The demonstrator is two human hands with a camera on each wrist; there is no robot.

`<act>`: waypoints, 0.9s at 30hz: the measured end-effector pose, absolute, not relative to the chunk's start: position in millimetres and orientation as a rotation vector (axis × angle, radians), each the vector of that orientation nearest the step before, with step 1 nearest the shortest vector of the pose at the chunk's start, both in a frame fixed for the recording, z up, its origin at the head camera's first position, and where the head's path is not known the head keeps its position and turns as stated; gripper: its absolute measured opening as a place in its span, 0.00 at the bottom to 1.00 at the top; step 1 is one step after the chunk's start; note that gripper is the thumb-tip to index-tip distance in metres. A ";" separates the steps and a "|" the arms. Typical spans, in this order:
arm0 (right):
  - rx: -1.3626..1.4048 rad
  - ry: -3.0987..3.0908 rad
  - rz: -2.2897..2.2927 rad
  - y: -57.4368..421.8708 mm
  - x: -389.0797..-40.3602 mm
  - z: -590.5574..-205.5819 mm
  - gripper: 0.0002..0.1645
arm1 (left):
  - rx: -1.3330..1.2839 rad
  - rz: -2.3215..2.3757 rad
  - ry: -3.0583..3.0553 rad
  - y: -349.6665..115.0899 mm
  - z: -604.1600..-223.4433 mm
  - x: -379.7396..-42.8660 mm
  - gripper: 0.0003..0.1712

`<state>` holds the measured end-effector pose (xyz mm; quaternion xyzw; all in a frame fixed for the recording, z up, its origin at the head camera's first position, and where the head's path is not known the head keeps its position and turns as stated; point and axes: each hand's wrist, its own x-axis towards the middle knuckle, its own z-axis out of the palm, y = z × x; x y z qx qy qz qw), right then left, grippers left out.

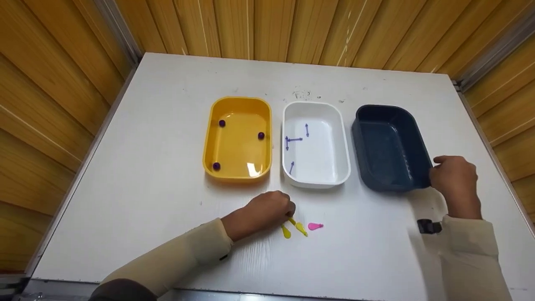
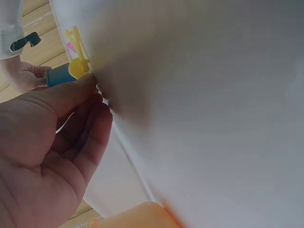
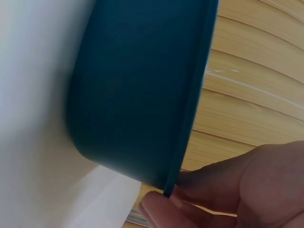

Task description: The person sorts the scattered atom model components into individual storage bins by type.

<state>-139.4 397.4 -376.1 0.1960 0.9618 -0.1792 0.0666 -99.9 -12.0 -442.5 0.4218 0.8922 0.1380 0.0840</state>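
Note:
Low over the table, my left hand has thumb and fingertips together at a small yellow teardrop-shaped piece, pinching its end. Just beyond those fingertips lie two more yellow pieces, one slim piece and another, with a pink teardrop-shaped piece to their right. My right hand grips the near right corner of a dark blue tub; thumb and fingers pinch its rim in the right wrist view. Nothing shows inside that tub.
A yellow tub with three dark purple beads stands left of a white tub, which holds several thin purple sticks. All three tubs stand in a row on the white table. Wood-patterned walls enclose the back and sides.

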 end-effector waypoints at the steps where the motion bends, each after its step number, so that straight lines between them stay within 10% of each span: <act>1: 0.591 2.894 -0.554 398.2 -139.4 -376.9 0.27 | 1.253 0.418 2.657 -11.7 -442.3 -100.5 0.07; 27: 0.565 2.906 -0.589 398.0 -138.3 -383.7 0.25 | 1.227 0.646 2.629 3.8 -418.1 -104.3 0.04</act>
